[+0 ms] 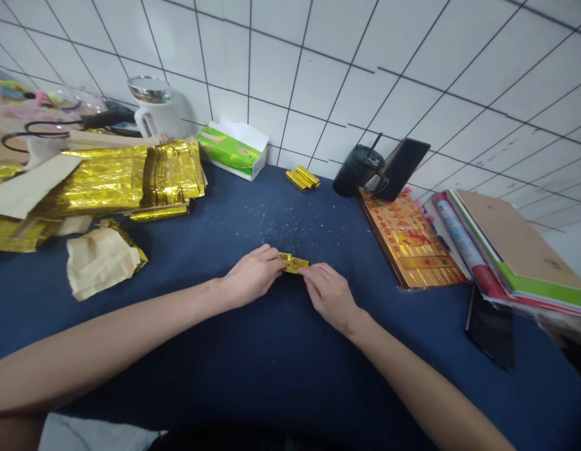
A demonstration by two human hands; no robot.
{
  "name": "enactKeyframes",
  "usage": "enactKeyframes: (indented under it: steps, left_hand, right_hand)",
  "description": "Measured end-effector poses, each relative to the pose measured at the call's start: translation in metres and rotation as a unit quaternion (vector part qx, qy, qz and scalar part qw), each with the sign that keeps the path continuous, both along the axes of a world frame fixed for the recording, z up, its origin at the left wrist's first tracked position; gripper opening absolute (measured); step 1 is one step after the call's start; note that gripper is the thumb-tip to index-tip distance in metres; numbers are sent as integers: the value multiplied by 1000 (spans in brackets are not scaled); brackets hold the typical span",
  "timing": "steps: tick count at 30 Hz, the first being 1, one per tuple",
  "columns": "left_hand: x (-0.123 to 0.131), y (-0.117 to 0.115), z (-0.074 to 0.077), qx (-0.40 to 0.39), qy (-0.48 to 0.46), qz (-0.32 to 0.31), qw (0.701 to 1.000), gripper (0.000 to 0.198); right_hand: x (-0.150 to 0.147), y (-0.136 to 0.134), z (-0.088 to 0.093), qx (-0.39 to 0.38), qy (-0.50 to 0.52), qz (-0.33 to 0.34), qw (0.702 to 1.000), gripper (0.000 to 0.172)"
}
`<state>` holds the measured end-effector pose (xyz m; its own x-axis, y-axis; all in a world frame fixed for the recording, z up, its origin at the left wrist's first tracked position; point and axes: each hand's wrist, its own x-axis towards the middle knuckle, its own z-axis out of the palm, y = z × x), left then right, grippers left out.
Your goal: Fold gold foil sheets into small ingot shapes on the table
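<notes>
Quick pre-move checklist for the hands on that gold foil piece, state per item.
1. Left hand gripping one end of the gold foil piece: ok.
2. Right hand on the other end: ok.
3. Foil crease or fold quality: cannot tell, the hands hide too much of it.
4. Navy cloth free of debris: not ok, light specks lie scattered just beyond the hands.
5. Crumpled paper wrapper apart from the hands: ok.
6. Small gold foil bars grouped by the wall, apart from the hands: ok.
</notes>
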<state>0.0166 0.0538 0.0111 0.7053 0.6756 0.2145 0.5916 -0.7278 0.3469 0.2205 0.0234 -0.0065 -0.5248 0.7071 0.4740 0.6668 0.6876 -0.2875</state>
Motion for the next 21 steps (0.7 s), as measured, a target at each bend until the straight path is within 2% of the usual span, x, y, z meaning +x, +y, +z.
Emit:
enactKeyframes:
  steps: [8, 14, 18, 21]
  left_hand:
    - [7, 10, -1, -106, -16, 73, 992, 21]
    - [12, 12, 3, -122, 34, 91, 988, 25]
    - [12, 13, 5, -136, 20, 100, 985, 17]
    - [10, 11, 3, -114, 35, 83, 989, 13]
  right_hand:
    - [-6, 3, 8, -80, 73, -71, 992, 17]
    - [-8, 12, 13, -148, 48, -107, 982, 16]
    - [-7, 21, 16, -214, 25, -119, 969, 17]
    - [-6, 23, 18, -229, 18, -118, 966, 17]
